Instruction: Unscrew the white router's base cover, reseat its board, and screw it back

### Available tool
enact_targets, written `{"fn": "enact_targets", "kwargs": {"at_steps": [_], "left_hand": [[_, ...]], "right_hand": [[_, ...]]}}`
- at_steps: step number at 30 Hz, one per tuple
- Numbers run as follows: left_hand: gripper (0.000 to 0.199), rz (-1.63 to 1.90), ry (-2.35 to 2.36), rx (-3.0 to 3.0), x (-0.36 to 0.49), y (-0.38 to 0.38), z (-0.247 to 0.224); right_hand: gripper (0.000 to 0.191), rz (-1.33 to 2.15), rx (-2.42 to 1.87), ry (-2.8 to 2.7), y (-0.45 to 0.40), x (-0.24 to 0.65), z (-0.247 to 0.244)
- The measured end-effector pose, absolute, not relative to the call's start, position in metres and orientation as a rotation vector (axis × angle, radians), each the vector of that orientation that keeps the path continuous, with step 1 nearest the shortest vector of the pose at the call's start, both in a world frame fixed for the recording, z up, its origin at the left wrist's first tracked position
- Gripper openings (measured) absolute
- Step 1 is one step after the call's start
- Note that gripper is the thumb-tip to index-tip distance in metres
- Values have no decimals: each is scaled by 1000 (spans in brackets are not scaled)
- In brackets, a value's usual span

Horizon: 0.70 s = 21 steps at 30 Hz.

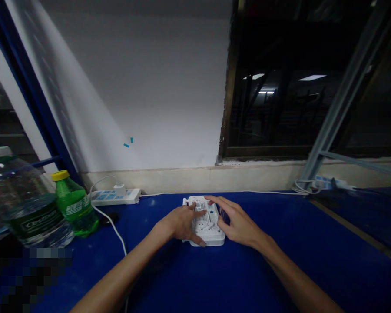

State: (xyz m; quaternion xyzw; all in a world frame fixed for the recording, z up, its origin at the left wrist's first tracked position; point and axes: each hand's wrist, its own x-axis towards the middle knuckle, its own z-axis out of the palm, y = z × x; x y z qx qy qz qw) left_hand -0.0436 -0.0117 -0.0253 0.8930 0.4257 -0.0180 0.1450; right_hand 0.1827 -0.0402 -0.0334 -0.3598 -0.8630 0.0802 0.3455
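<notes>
A white plastic box-like piece (211, 237) with rounded corners lies flat on the blue tabletop (195, 278). Its upper face has many small holes, raised curved lines and a small dark blue mark near the middle. My left hand (182, 221) rests over its left side, fingers spread across the face and thumb near the front edge. At the right side is my right hand (236, 221), its index finger reaching to the far right corner and its thumb by the right edge. A gap shows between that thumb and index finger; the other fingers are partly hidden.
On the left stand a large clear bottle (29, 213) and a green bottle with a yellow cap (74, 204). A white power strip (130, 196) with a plugged-in charger (119, 188) lies by the wall. Its white cable (115, 230) runs toward the front. A metal post (339, 100) rises at right.
</notes>
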Motion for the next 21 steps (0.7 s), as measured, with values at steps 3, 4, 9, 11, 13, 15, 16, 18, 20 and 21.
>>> {"fn": "enact_targets", "kwargs": {"at_steps": [3,4,9,11,13,15,16,18,20,21], "left_hand": [[110,-46,1231,2575,-44,-11,-27],[109,-46,1230,2579,-45,-11,-28],[109,-56,1210,2606,-45,-10,-30],[110,-60,1216,2600,-45,-10,-30],[110,-67,1214,2595,-46,-11,-29],[111,-73,1214,2594,-46,-10,-30],[111,-75,1219,2594,-46,-10,-30],[111,-81,1229,2594,-45,-9,-31],[111,-88,1219,2603,-45,-8,-31],[112,-88,1207,2611,-45,-8,-31]], "right_hand": [[48,206,-961,-2239,-40,183,-34],[41,209,-958,-2233,-39,183,-34],[44,266,-876,-2218,-38,182,-33],[58,262,-864,-2228,-40,183,-31],[61,241,-887,-2239,-42,185,-30],[50,226,-928,-2240,-41,186,-31],[44,227,-934,-2240,-40,186,-32],[37,232,-911,-2239,-39,186,-33],[42,246,-871,-2255,-39,186,-32],[48,249,-850,-2272,-41,186,-31]]}}
